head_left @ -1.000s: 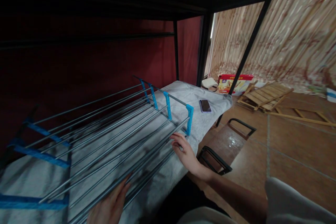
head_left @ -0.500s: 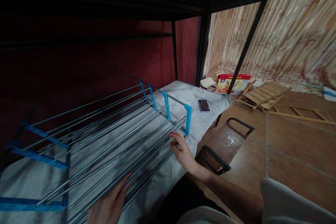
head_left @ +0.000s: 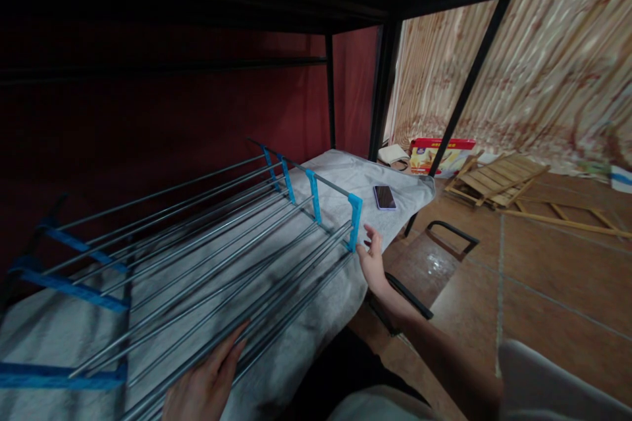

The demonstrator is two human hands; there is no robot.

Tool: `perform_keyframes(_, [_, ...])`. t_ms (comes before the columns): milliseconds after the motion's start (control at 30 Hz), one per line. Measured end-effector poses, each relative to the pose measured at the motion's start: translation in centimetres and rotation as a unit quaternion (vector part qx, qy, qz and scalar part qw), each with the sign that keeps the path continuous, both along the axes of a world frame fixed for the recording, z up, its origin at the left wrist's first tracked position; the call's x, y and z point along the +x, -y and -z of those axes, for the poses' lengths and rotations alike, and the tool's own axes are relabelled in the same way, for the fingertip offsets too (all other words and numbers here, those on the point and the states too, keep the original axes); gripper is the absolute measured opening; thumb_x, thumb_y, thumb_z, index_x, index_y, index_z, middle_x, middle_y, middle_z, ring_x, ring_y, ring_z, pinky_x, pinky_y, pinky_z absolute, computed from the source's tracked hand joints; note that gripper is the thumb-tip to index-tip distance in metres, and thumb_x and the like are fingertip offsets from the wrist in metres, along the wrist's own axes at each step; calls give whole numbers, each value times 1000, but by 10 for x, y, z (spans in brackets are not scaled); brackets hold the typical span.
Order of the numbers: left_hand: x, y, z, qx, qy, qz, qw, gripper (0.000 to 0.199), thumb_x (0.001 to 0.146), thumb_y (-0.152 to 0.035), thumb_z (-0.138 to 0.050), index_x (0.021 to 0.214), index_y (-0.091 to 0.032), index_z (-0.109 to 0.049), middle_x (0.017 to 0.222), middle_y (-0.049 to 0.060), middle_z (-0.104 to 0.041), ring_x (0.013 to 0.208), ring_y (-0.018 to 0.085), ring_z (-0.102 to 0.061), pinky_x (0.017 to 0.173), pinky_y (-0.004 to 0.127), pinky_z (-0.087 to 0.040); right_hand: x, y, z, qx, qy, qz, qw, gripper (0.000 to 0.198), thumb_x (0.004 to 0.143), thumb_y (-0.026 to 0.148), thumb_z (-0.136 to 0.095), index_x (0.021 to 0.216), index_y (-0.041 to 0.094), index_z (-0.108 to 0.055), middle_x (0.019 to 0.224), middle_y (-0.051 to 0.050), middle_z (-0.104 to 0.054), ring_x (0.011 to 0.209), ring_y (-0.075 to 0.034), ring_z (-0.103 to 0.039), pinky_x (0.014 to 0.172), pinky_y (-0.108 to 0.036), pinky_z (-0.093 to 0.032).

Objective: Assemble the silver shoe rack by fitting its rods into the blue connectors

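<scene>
A rack of thin grey metal tubes (head_left: 212, 256) with blue plastic end pieces lies on the grey bed sheet. My left hand (head_left: 205, 371) is closed around tubes on its near side, low in the view; the grip is partly hidden. At the rack's right end stands a blue plastic connector (head_left: 354, 220) that takes the tube ends. Just outside it, my right hand (head_left: 372, 260) is open, fingers slightly apart and holding nothing. Whether its fingertips touch the connector I cannot tell. Some tubes run crosswise, and one pokes out past the left blue piece (head_left: 64, 376).
A phone (head_left: 384, 197) rests on the sheet (head_left: 340, 168) beyond the rack. Black bunk frame posts (head_left: 330, 92) and a dark upper bunk enclose the space. On the tiled floor are a black-handled item (head_left: 419, 270), a red box (head_left: 442, 156) and folded wooden slats (head_left: 501, 177).
My right hand has moved right and slightly up, off the near tubes to the outer side of the blue connector. My left hand stays at the tubes.
</scene>
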State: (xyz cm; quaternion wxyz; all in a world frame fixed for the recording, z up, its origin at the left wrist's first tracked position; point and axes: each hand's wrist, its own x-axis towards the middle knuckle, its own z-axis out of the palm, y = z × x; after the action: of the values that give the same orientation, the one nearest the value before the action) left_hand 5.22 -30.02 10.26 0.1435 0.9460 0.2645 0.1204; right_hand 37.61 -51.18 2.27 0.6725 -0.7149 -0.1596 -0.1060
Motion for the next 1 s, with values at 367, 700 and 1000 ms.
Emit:
perform_keyframes(367, [-4,0,0,1,-30,-20,999,44,101,-37,-41,131,-30,-72,109,0,-79,76,21,-79,57,24,-60,39,-13,-8,19,-37,-154,987,40,82,43,-58,113,19,-70,106,-7,-71,105,-26,-61,104,-43,-46])
perform_keyframes(700, [-9,-4,0,-4,0,-17,1000,42,97,-38,-46,125,-30,-76,114,-2,-78,88,22,-79,67,23,-62,38,-10,-10,16,-47,-163,985,33,82,47,-60,100,22,-71,94,-5,-72,95,-25,-61,92,-39,-51])
perform_keyframes(1000, [-10,-6,0,-8,5,2,1000,43,98,-42,-45,130,-34,-73,119,-5,-77,93,19,-79,67,20,-61,38,-9,-13,22,-55,-168,984,32,81,49,-62,96,21,-69,91,-5,-71,91,-25,-62,88,-38,-52])
